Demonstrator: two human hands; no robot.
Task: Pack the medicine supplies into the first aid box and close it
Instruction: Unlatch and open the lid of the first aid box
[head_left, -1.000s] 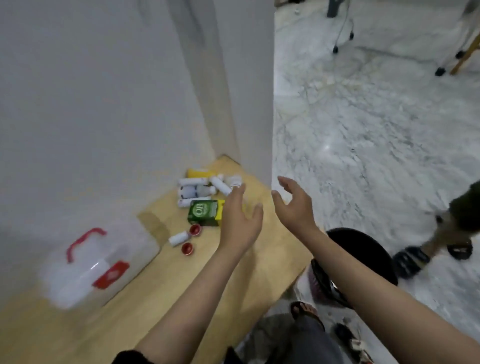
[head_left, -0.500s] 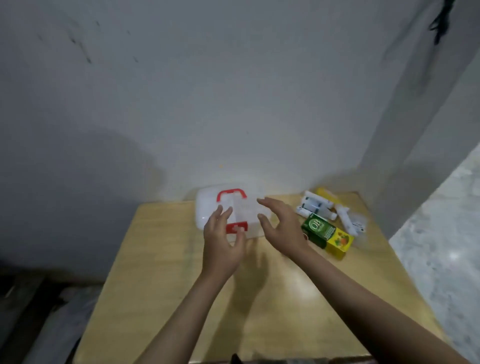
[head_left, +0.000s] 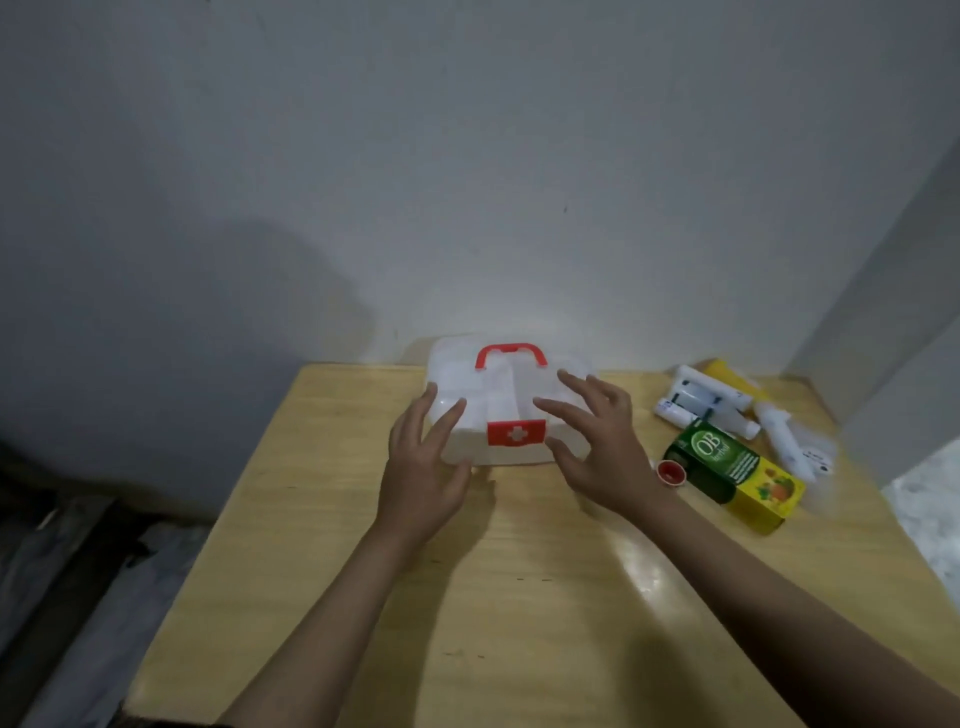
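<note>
A white first aid box (head_left: 511, 387) with a red handle and a red cross latch stands closed at the back of the wooden table (head_left: 467, 597), against the wall. My left hand (head_left: 423, 465) is at the box's left front corner, fingers spread. My right hand (head_left: 597, 444) hovers over its right front, fingers apart, holding nothing. To the right lie a green and yellow medicine carton (head_left: 735, 475), a small red cap (head_left: 671, 473), several white tubes (head_left: 701, 402) and a yellow pack (head_left: 727, 376).
A grey wall rises right behind the table. A wall corner juts in at the right, with marble floor (head_left: 930, 514) beyond the table's right edge. Dark clutter lies on the floor at the left.
The view has swung from the floor side to face the table and wall. Both hands have moved from the supplies to the first aid box and closer to its front.
</note>
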